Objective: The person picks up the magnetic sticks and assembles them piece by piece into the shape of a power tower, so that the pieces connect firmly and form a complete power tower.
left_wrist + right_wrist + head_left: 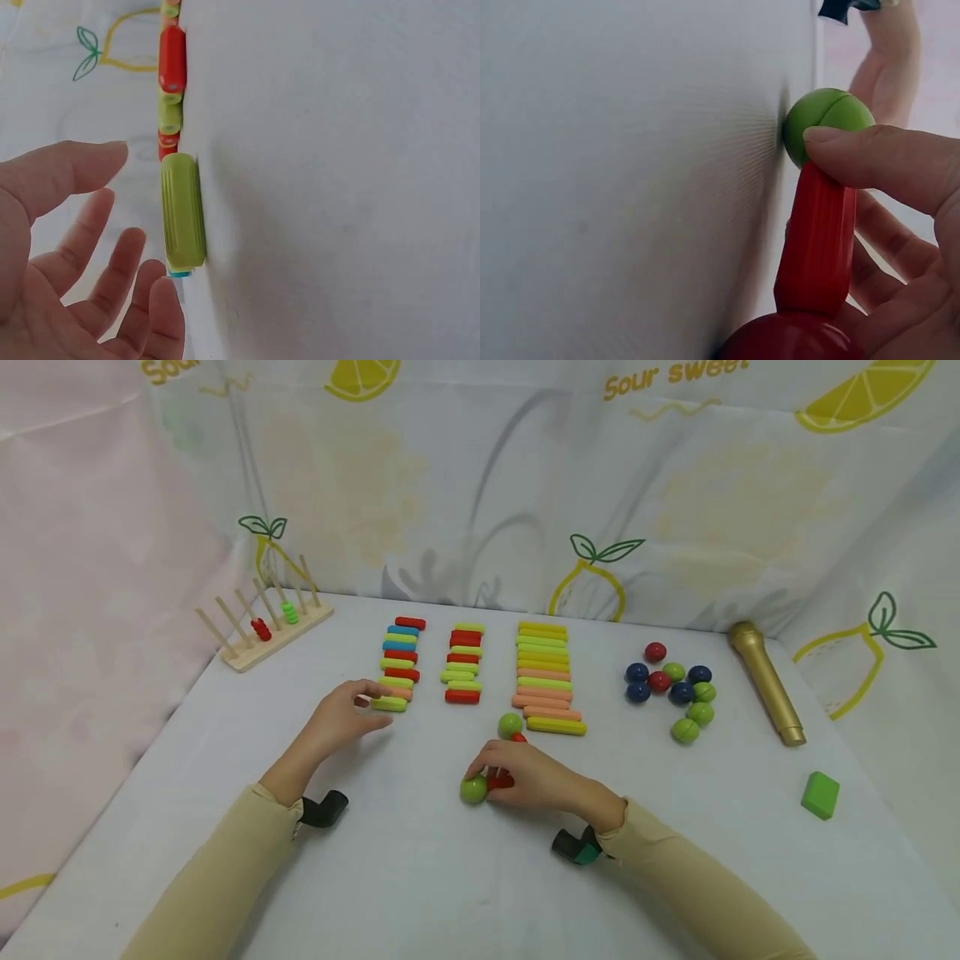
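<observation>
Reference: the long-rod column [544, 674] on the table [420, 877]. On my head feed the right hand [536, 777] sat near its close end, slightly left. Right fingers were grasping: I saw them grip the green ball [473, 789] where it met a red rod [815, 247], thumb lying across ball and rod end. Right wrist feed showed me a dark red ball [791, 341] touching the rod's other end. A second green ball [510, 724] sat just beside the column's near-left corner.

Left hand [341, 718] was left of the column, fingers released, thumb spread away from them. Nearest item was the lime rod [390, 704], at the near end of the left short-rod column [402, 675]; I couldn't tell whether a fingertip touched it.

Rest, same reference: middle short-rod column [460, 668] just left, peg rack [281, 643] well left. To the right I had the red, navy and green ball cluster [659, 682], then the gold microphone [768, 685]; green block [821, 795] right and nearer the person. Lemon-print cloth [465, 485] hung behind.
</observation>
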### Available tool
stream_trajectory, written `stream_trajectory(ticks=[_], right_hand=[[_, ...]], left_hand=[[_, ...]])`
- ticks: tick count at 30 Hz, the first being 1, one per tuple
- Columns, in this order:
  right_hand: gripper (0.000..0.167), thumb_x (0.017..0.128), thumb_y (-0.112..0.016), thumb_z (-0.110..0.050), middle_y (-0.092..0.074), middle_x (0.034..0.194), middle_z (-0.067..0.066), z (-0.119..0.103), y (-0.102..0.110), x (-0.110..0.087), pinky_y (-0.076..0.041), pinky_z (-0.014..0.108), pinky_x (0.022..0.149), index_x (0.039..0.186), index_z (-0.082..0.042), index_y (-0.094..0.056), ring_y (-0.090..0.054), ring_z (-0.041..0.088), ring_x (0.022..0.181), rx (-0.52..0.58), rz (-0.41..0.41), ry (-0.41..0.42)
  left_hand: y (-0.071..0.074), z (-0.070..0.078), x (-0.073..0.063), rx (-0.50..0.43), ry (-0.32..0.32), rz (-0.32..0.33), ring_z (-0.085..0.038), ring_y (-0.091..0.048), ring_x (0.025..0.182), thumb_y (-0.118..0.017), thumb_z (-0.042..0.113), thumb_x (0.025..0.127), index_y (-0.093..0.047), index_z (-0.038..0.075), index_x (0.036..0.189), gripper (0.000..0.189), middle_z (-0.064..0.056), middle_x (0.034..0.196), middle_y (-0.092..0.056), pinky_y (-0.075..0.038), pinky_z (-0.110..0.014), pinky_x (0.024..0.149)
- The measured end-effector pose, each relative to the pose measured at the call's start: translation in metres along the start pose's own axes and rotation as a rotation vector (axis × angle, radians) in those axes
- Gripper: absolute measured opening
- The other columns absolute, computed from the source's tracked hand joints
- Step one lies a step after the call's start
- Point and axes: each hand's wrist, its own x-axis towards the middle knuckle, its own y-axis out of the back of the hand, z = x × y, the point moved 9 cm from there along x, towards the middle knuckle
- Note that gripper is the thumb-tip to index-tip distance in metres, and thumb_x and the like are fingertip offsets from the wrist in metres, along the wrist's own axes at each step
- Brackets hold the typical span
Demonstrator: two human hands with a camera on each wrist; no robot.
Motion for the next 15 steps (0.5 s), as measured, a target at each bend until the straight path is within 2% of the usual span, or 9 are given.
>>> stream_trajectory(ticks=[4, 8, 11, 15], right_hand=[[0.029, 0.082, -0.070, -0.005, -0.057, 0.103, -0.005, 0.002, 0.000, -0.001, -0.047, 0.021, 0.077, 0.109, -0.012, -0.062, -0.053, 0.009, 0.088, -0.006, -0.010, -0.013], [0.030, 0.082, -0.071, -0.009, -0.058, 0.104, -0.004, 0.004, 0.005, -0.006, -0.047, 0.024, 0.080, 0.111, -0.013, -0.063, -0.053, 0.010, 0.091, -0.025, 0.001, -0.045], [0.030, 0.081, -0.073, -0.012, -0.058, 0.100, -0.003, 0.008, 0.015, -0.016, -0.046, 0.026, 0.076, 0.110, -0.013, -0.064, -0.052, 0.013, 0.089, -0.050, 0.058, -0.080], [0.029, 0.077, -0.077, -0.013, -0.056, 0.095, -0.001, 0.019, 0.030, -0.036, -0.044, 0.028, 0.071, 0.104, -0.012, -0.065, -0.048, 0.016, 0.086, -0.072, 0.172, -0.131]], left_hand=[[-0.003, -0.002, 0.012, 0.074, 0.026, -0.020, -0.038, -0.042, 0.115, -0.066, 0.016, 0.085, -0.054, 0.002, 0.124, 0.043, -0.020, 0.130, -0.044, -0.043, -0.047, 0.090], [-0.002, -0.002, 0.020, 0.128, 0.023, -0.013, -0.036, -0.044, 0.109, -0.066, 0.012, 0.085, -0.061, 0.003, 0.117, 0.034, -0.018, 0.122, -0.050, -0.042, -0.046, 0.090], [-0.004, -0.002, 0.022, 0.147, 0.027, -0.026, -0.033, -0.047, 0.104, -0.065, 0.012, 0.086, -0.062, 0.003, 0.113, 0.029, -0.016, 0.116, -0.054, -0.043, -0.043, 0.087], [-0.008, -0.001, 0.022, 0.160, 0.033, -0.057, -0.030, -0.049, 0.100, -0.066, 0.013, 0.086, -0.062, 0.003, 0.109, 0.026, -0.014, 0.111, -0.057, -0.045, -0.040, 0.084]])
